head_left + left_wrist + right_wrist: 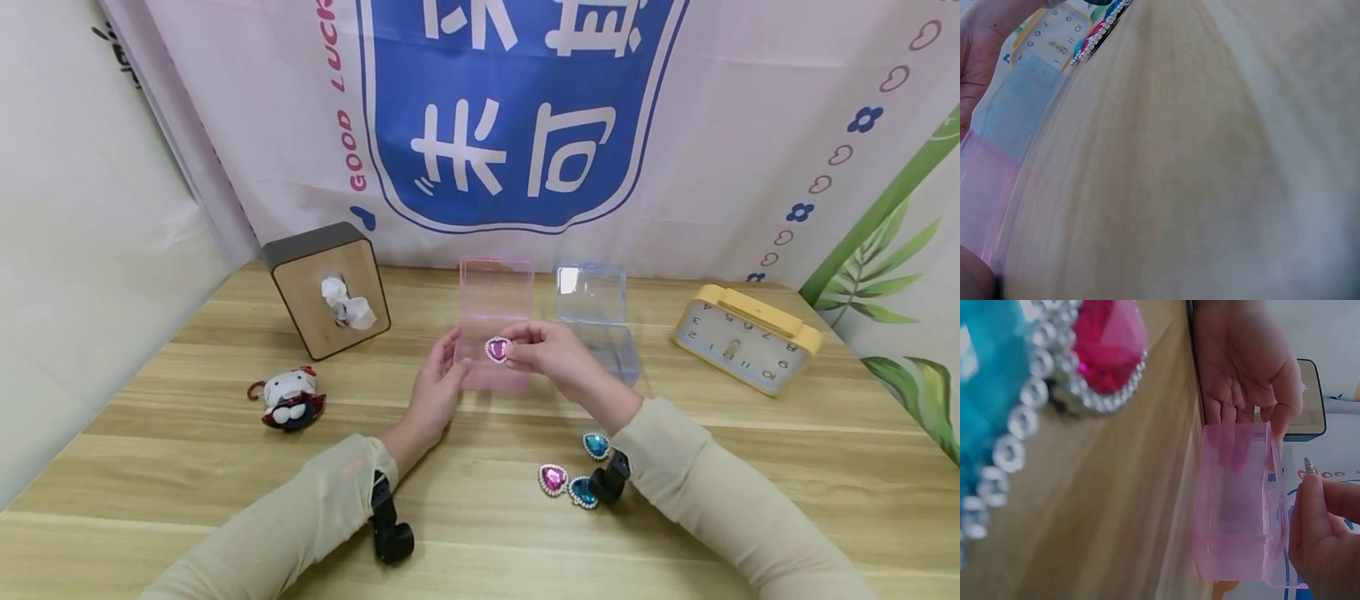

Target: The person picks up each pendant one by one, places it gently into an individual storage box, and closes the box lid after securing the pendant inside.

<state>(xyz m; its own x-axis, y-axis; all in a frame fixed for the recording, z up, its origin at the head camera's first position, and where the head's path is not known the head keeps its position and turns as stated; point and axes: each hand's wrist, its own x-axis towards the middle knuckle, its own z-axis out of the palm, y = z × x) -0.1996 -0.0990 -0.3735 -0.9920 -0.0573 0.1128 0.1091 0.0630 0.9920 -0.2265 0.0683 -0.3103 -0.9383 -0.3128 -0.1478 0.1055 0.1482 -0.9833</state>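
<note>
My right hand [558, 357] pinches a pink heart-shaped gem [497, 350] with a pearly, beaded edge, above the open pink clear plastic box [491, 381]. At the box's left side, my left hand [431, 396] grips the wall, thumb near the rim. Its fingers show through the pink plastic in the right wrist view, where the box [1235, 503] looks empty. Below my right wrist lie another pink heart gem [553, 478] and two blue ones [596, 445], partly near the black wrist camera. The left wrist view shows mostly tabletop.
A clear blue box [615, 346] with its lid raised stands right of the pink one. Farther right is a yellow clock [742, 340]. On the left are a tissue box [330, 292] and a small white-and-red plush toy [291, 398]. A printed curtain [517, 225] hangs behind the table.
</note>
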